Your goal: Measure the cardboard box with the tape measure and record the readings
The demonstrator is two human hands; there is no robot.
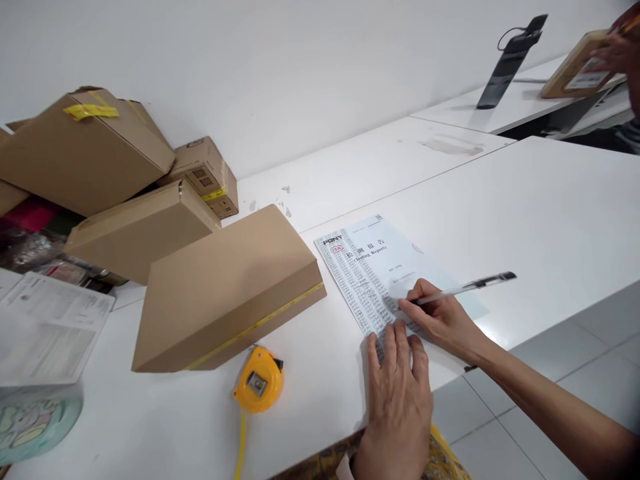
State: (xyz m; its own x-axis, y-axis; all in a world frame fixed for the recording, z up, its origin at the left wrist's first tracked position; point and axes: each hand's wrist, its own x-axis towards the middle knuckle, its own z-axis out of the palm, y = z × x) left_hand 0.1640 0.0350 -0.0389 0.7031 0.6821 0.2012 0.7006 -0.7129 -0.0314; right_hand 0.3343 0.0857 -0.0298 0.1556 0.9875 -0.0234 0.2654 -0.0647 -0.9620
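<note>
Several cardboard cartons [95,150] are piled at the far left against a white wall [320,80]; in front of them are seen printed papers [55,327] and a pale green, picture-printed object [37,427], both cut off by the edge of the view; next, a closed brown box [225,273] is set on the white table [540,213], with a yellow tape measure [259,379] placed just beside its near side, its blade drawn out toward the bottom edge.

Right of the box, a light blue booklet headed "Testing Report" [367,270] is laid flat near the table's front edge; its lower edge is covered by the left hand [400,387], held palm down, fingers extended and slightly parted, nothing gripped; close by, the right hand [443,317] is brought in from the lower right, forearm slanted, a pen [483,283] pinched between thumb and fingers; the tip is pointed down at the booklet, though whether paper is touched cannot be told; at far right, a dark bottle [503,73] is stood upright, and a tan package [575,67] is held by another person's hand [616,53].
</note>
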